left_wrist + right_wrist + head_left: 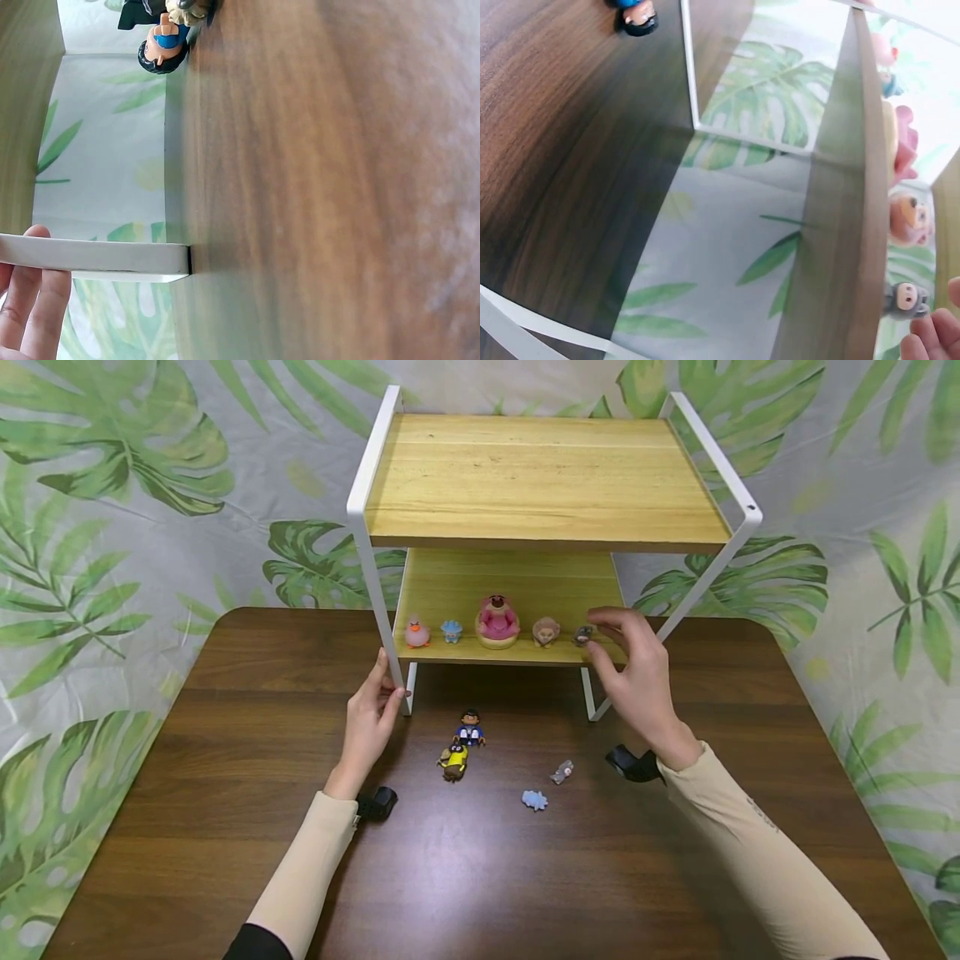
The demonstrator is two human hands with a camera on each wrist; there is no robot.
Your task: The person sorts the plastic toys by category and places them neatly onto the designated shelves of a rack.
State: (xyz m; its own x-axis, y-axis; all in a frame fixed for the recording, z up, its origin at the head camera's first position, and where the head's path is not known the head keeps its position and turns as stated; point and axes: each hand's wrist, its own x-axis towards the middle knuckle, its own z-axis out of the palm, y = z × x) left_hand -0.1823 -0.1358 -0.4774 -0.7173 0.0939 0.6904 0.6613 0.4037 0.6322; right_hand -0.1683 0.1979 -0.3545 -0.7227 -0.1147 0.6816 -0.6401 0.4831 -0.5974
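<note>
Beige sleeves (757, 847) foremost; left hand (367, 718) pinches rack leg (377, 593); right hand (641, 677), fingers parted, beside grey-hooded figurine (582, 635). Five figurines (497, 622) shelved; four tabletop toys (454, 762) apparently remain.

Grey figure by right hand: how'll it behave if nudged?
Probably light: the grey figure is far smaller than the pink bear. It may tip, standing upright with a big head. Pushed forward, it could fall off the lower shelf, whose front edge is close.
</note>
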